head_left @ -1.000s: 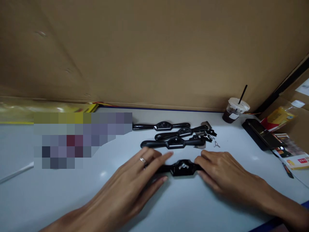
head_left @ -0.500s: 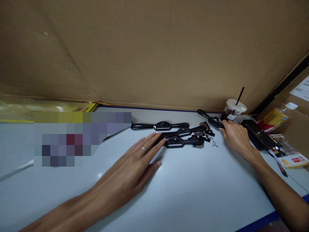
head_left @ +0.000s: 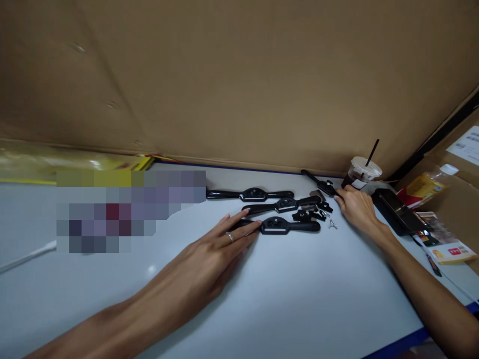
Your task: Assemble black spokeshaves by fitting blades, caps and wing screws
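From where I stand, the person's right hand point(head_left: 357, 207) is bent closely around the near end of a slanted black tool point(head_left: 326, 187), which lies toward the back of the table point(head_left: 299, 289), just left of a lidded cup point(head_left: 359, 174) with a black straw point(head_left: 372, 152). The left hand point(head_left: 219, 252), with a ring on one finger, is stretched flat, its fingers over the left handle of the nearest black tool point(head_left: 275, 226); whether it grips this handle I cannot tell, because the thumb is hidden. Behind this one lie two more two-handled tools, the middle tool point(head_left: 286, 205) and the far tool point(head_left: 253, 194). Between the two hands there are small black parts point(head_left: 303, 215) in a loose group, and a silver wing screw point(head_left: 332, 225) just beside them. Farther right, a black case point(head_left: 395, 212) lies near a bottle point(head_left: 430, 184) and a printed packet point(head_left: 445, 239). A cardboard wall point(head_left: 239, 85) stands behind everything.
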Tool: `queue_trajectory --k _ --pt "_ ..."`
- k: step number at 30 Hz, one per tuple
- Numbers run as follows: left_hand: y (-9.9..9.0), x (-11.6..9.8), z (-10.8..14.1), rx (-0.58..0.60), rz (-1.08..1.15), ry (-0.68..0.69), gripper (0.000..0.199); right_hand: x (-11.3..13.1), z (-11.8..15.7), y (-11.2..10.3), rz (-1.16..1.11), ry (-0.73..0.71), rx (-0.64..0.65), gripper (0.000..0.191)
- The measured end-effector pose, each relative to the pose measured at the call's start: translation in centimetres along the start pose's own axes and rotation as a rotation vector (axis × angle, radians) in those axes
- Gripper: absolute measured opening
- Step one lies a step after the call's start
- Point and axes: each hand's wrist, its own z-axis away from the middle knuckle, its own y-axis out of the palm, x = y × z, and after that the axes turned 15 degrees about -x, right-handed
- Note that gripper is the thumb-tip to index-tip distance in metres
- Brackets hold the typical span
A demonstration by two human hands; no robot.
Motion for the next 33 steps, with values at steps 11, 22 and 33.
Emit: queue_trajectory --k 11,22,33 --pt "-1.5 -3.9 -1.0 0.006 0.185 0.106 0.05 0.5 1.0 -1.5 -0.185 -0.21 -0.034 0.032" --pt "-1.9 -4.3 -1.3 0.017 0.13 0.189 0.05 2.0 2.2 -2.0 -0.302 -0.157 -0.08 0.03" --pt "-2.3 -4.3 -1.7 -0.002 0.175 0.197 0.055 4.8 5.1 -5.3 -0.677 -0.422 -0.192 0.024"
